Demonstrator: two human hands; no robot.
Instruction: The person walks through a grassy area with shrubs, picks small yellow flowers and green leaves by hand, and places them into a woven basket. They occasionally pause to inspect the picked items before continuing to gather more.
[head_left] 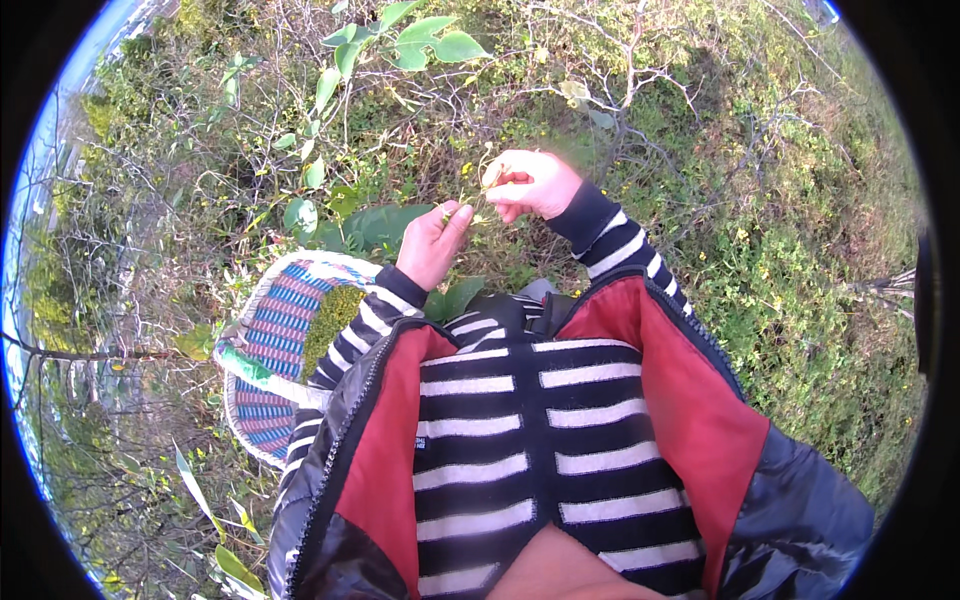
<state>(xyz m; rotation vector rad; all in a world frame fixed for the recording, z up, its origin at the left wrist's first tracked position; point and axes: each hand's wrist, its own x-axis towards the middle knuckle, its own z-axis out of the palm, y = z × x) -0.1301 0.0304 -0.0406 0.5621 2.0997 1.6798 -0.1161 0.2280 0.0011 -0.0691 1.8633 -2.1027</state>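
Standing amid scrubby hillside brush (760, 250), woven basket (270, 330) alongside.

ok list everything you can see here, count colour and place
thin stem: one, green with tiny yellow blossoms, pinched between both hands at centre top
woven basket: one, blue, red and white stripes, hanging at the person's left side, green pickings inside
broad leaves: several, dark green, beside the basket
bare twigs: many, grey, upper right
low shrubs: many, green with yellow flowers, right side
left hand: one, fingers pinching the stem
right hand: one, fingers closed on the stem's top
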